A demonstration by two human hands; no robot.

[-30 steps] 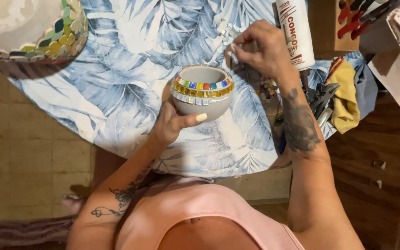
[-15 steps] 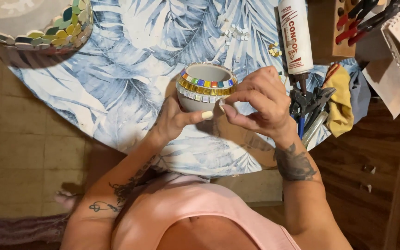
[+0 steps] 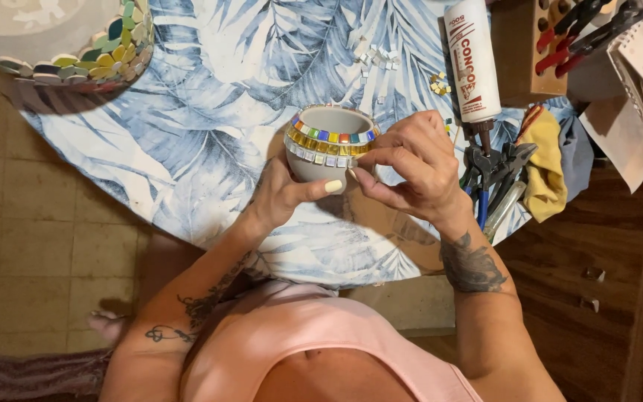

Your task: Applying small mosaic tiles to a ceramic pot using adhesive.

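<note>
Round counter (image 3: pixel 187 149) with a blue leaf-print cloth, tiled floor off to one side, and the small grey bowl (image 3: pixel 329 145) is the centre of it all. Left hand (image 3: pixel 284 195) cups that bowl from below, fingers wrapped shut around its wall, thumb across the front, so it sits lifted and tilted for working on. Right hand (image 3: pixel 411 167) is pinched closed at the bowl's rim, fingertips pressed against the band of coloured mosaic tiles; whether a tile is between them I can't tell. Beyond the bowl lie loose white tile bits (image 3: pixel 373 56). Right of the bowl: a white glue bottle (image 3: pixel 472 63) lying down, pliers (image 3: pixel 489 175) just beside that hand, and a yellow rag (image 3: pixel 545 167). Far left of the bowl, a bigger mosaic dish (image 3: pixel 76 52).
</note>
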